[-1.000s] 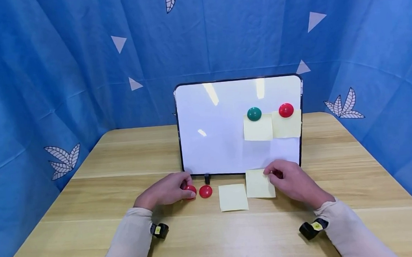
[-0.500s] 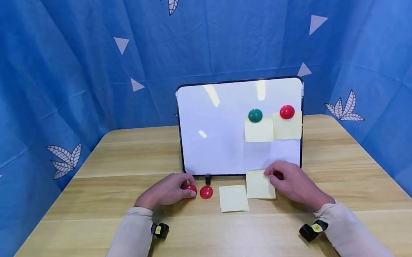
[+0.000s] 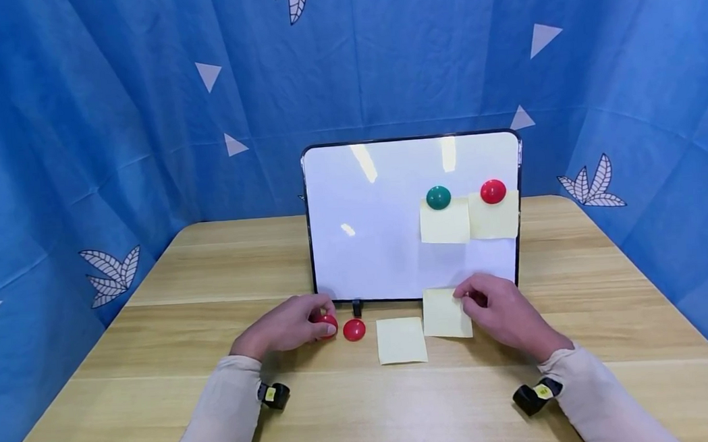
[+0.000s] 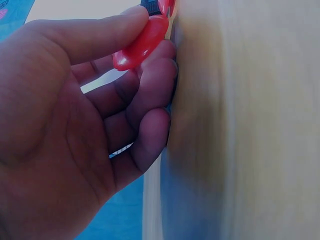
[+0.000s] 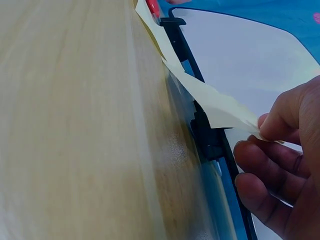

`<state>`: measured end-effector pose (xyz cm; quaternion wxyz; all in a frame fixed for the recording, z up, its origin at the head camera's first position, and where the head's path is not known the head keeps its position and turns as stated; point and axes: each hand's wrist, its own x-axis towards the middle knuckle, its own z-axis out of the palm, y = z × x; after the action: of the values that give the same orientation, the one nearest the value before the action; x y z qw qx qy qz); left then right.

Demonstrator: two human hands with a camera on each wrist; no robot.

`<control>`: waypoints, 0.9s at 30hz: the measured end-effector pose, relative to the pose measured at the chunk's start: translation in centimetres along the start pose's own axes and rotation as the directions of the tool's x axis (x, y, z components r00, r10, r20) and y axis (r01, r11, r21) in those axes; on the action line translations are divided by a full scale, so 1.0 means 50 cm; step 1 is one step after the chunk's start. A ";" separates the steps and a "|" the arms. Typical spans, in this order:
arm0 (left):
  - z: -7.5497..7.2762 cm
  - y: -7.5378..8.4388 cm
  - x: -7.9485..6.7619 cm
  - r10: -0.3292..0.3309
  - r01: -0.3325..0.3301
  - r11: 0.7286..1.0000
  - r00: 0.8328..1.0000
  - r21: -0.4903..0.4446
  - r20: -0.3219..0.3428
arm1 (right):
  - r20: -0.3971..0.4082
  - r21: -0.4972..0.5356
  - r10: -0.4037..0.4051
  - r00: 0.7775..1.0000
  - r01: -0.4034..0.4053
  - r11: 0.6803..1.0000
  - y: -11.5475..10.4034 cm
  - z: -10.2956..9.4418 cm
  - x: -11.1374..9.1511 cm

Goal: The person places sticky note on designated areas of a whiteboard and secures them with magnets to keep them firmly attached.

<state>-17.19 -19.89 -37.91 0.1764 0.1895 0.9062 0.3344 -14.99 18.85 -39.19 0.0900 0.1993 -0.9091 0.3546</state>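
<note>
Red magnet [image 4: 145, 46] lies leftmost in the row, tilted, pinched between the thumb and fingers of the left hand [image 3: 281, 325]; I cannot tell whether it touches the table [image 3: 353, 410]. Just to its right, a second red magnet [image 3: 354, 330], then a loose note [image 3: 401, 340]. Next I log the held note [image 3: 446, 313], right edge raised, gripped by the right hand [image 3: 506, 313]. Behind, on the whiteboard's [image 3: 362, 254] right half: green magnet [image 3: 438, 198], then upper red magnet [image 3: 493, 191], each over a note.
</note>
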 end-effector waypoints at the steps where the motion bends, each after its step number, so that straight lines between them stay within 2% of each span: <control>1: 0.000 0.000 0.000 -0.001 0.001 1.000 1.000 -0.004 -0.001 | -0.005 0.000 -0.002 1.000 0.002 1.000 -0.001 0.000 0.001; 9: -0.001 -0.002 0.002 -0.013 0.013 0.999 1.000 -0.049 -0.014 | -0.038 0.019 -0.040 0.998 0.041 0.999 -0.004 0.000 0.001; 17: -0.003 -0.004 0.001 0.012 -0.016 0.996 0.999 -0.091 -0.040 | -0.081 0.032 -0.083 0.993 0.086 0.996 -0.005 0.005 0.001; 27: -0.006 -0.004 0.005 0.032 -0.039 0.994 0.996 -0.098 -0.078 | -0.116 0.052 -0.083 0.990 0.090 0.995 -0.004 0.004 -0.001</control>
<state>-17.59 -20.06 -37.90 0.1446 0.1837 0.8911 0.3890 -14.89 18.61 -39.22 0.1511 0.2206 -0.8826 0.3867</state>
